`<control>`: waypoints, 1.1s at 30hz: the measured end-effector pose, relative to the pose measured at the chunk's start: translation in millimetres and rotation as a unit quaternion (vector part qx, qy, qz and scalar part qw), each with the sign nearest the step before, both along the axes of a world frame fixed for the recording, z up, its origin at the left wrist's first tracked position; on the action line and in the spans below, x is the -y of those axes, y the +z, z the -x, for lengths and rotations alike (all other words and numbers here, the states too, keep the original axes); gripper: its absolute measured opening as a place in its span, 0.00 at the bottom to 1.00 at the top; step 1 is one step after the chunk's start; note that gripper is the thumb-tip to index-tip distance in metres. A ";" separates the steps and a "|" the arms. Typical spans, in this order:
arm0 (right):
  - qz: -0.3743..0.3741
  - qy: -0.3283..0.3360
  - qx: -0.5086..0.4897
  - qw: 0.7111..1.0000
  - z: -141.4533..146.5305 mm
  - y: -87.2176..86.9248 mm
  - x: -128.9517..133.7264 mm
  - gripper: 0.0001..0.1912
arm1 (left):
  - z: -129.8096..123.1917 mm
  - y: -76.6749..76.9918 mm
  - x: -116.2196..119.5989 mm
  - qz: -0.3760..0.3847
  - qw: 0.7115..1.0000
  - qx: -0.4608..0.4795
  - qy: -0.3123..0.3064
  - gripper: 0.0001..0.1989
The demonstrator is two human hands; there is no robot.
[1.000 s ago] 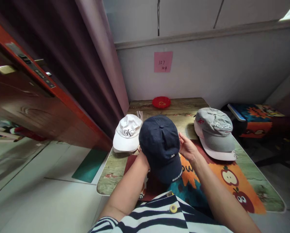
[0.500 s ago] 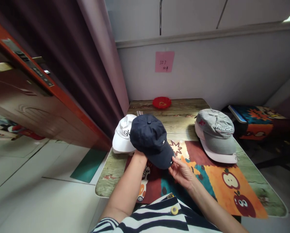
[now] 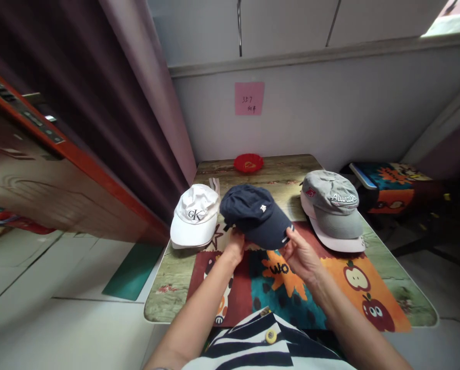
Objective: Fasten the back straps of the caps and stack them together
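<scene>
A navy baseball cap with a small white emblem is held above the table, its brim tilted toward the lower right. My left hand grips it from below at the near side of the crown; its fingertips are hidden under the cap. With thumb and fingers, my right hand pinches the brim's right edge. To the left rests a white cap with "CK" lettering. On the right sits a grey cap, seemingly stacked on a pale pink cap whose brim shows underneath.
The wooden-patterned table carries a colourful mat along its near side. A red dish stands at the far edge. Behind, a pink note hangs on the wall. A curtain and a door border the left.
The navy cap has moved away from the white cap and tipped, so its emblem now faces me. The white cap's front is fully visible. Both hands still hold the navy cap.
</scene>
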State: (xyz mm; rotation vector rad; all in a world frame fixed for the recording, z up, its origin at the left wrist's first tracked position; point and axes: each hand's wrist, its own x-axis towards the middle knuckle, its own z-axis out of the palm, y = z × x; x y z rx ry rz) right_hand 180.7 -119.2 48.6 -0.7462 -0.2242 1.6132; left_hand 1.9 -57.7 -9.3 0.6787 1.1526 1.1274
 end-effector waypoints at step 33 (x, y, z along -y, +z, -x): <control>0.133 -0.369 0.117 0.912 -176.5 -50.0 -39.0 0.04 | 8.7 -8.9 29.1 -0.175 0.944 -0.227 -0.162 0.09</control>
